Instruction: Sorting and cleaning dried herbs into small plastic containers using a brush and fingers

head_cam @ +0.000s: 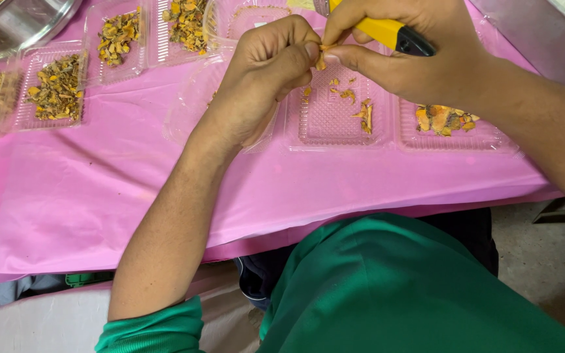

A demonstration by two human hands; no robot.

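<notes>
1. Nearest the camera, at 6 o'clock, is the person's green shirt point(393, 287), with a green sleeve cuff point(155, 327) at 7 o'clock.
2. Above that, a pink tablecloth point(99, 196) covers the table from edge to edge.
3. The left hand point(263, 78) sits just left of 12 o'clock, its thumb and forefinger pinched together on a small orange piece point(321, 60).
4. The right hand point(413, 55), at 1 o'clock, is closed around a yellow-handled tool with a black end point(393, 34); its thumb also touches the orange piece, so both hands meet on it.
5. The orange piece hangs over a clear plastic tray point(335, 124) near 12 o'clock, which holds only a few orange shavings point(364, 114).
6. Just beside that tray, at 2 o'clock, a second clear tray point(465, 140) carries a small heap of orange and brown bits point(443, 119).
7. Partly under the left hand lies another clear tray point(191, 111); I cannot tell what is in it.
8. At 10 o'clock, trays of dried yellow-brown peelings point(57, 88) stand in a row, with more such trays point(184, 26) toward 11 o'clock.
9. Farthest off, at the 10 o'clock corner, is a metal bowl point(21, 26).
</notes>
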